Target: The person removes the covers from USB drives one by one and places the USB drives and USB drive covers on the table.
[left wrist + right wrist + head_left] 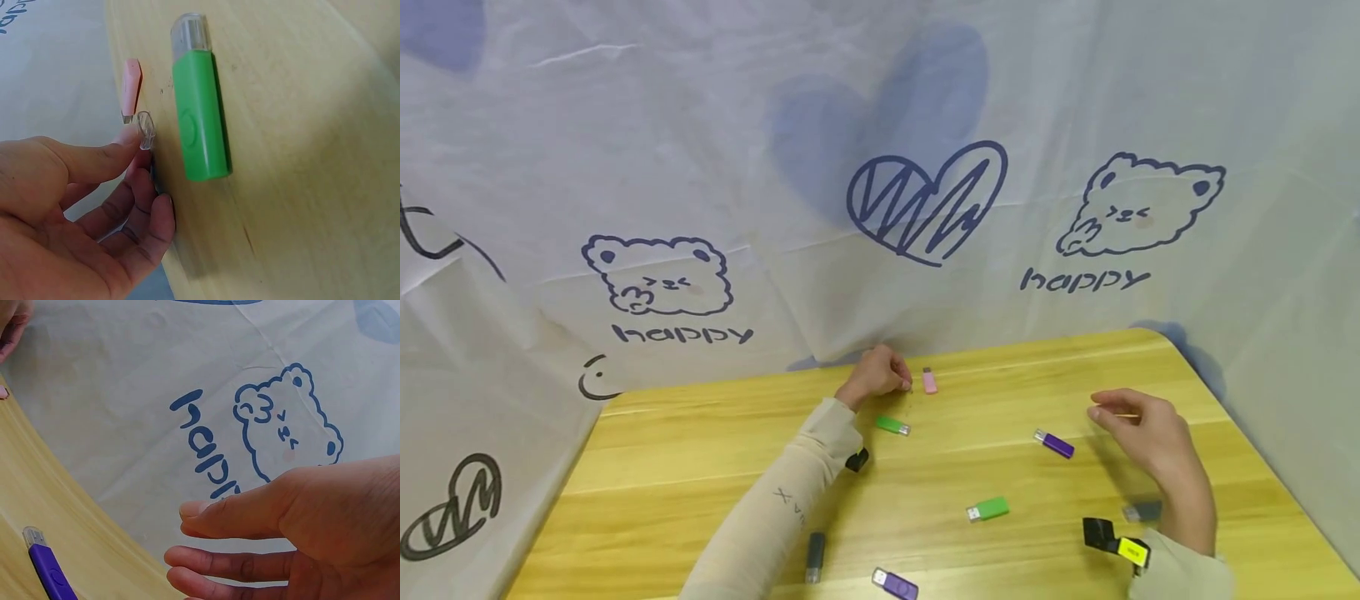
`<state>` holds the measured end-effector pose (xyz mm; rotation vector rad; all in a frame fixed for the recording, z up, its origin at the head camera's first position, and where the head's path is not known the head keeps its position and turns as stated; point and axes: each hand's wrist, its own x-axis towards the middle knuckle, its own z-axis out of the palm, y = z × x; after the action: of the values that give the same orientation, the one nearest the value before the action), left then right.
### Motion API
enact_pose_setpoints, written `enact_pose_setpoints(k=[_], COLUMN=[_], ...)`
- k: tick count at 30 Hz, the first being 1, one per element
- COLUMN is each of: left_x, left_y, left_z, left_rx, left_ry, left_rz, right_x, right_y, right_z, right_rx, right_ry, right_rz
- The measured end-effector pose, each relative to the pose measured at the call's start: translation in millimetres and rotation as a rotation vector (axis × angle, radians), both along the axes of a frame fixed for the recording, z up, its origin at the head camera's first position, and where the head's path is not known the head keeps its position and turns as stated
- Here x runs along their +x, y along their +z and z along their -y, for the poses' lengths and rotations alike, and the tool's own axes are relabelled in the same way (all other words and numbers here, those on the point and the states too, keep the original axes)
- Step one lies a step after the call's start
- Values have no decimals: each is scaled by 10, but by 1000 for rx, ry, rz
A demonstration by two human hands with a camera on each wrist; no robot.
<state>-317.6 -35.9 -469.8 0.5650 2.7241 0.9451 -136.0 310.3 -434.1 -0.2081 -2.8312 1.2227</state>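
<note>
Left wrist view: left hand (69, 206) pinches clear cap (145, 129) beside pink drive (131, 89); line cap squarely with plug. Right hand (1150, 433) relaxed, empty, hovers over worktop (700, 467) near purple drive (1055, 443).

Soft, even light is filling all three views, bright without harsh glare. On the counter (700, 467) the right hand (1150, 442) is throwing a faint grey shadow toward the left, and the wood is giving off a mild sheen. The head view is bending straight lines at its edges, so the printed backdrop (662, 167) is curving. A dark USB stick (1142, 510) beside the right wrist is smearing with blur. In the left wrist view the green USB stick (199, 119) is showing sharp while the near palm is softening.
</note>
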Motion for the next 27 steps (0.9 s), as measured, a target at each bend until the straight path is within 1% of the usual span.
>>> enact_pose_setpoints(k=[3, 5, 8, 10, 13, 16, 18, 21, 22, 25, 27], left_x=[14, 27, 83, 163, 328, 506, 605, 723, 751, 849, 904], left_y=[12, 13, 9, 13, 35, 62, 72, 84, 90, 94, 116], left_z=[41, 87, 182, 259, 383, 509, 582, 669, 686, 738, 763], left_rx=[15, 29, 80, 136, 244, 346, 383, 441, 457, 506, 533], left_ry=[6, 10, 17, 19, 37, 79, 100, 107, 107, 135, 156], left_rz=[-3, -18, -34, -26, 11, 46, 46, 44, 40, 31, 24], right_x=[-19, -42, -78, -94, -113, -132, -143, -147, -147, -158, -172], right_y=[16, 24, 24, 20, 13, 8, 1, -8, -12, -37, -52], right_z=[49, 89, 158, 199, 241, 263, 272, 279, 280, 302, 318], right_rx=[-1, -8, -16, -18, -9, -3, 0, 6, 10, 23, 32], right_ry=[7, 22, 51, 67, 85, 108, 124, 134, 134, 144, 151], right_rz=[-11, -16, -18, -12, 2, 28, 51, 80, 87, 107, 117])
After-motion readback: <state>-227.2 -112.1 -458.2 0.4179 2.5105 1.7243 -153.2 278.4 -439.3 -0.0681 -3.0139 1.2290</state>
